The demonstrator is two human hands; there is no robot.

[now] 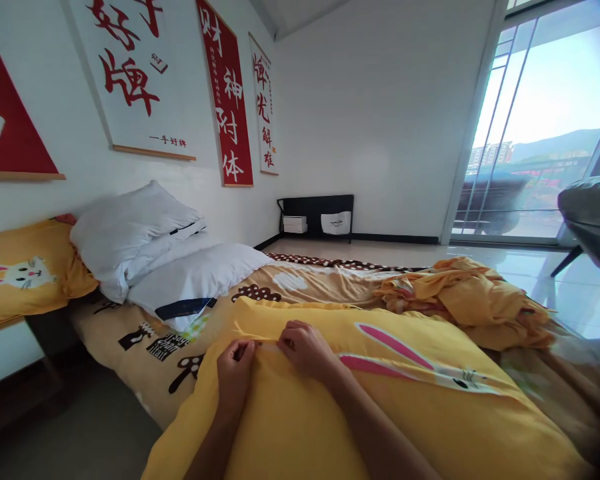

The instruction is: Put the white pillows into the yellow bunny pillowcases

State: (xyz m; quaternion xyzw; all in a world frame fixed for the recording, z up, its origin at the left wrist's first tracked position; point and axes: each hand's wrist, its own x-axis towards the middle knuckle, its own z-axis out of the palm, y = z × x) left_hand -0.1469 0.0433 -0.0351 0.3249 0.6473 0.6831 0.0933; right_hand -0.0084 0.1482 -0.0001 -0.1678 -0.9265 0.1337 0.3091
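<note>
A plump yellow pillow [300, 420] with a printed white rabbit and pink ears lies close in front of me on the bed. My left hand [236, 363] is closed on a pinch of its yellow pillowcase near the far left corner. Just to the right, my right hand [303, 347] pinches the same fabric, its fingers curled. A taut fold of cloth runs between the two hands. What lies inside the fingertips is too small to make out.
White pillows [145, 233] are piled by the left wall, next to another yellow rabbit pillow [25, 273]. A crumpled yellow cloth [465, 293] lies at the right on the patterned bedsheet [130, 360]. Beyond stand a low black rack [315, 213] and a covered chair [590, 213].
</note>
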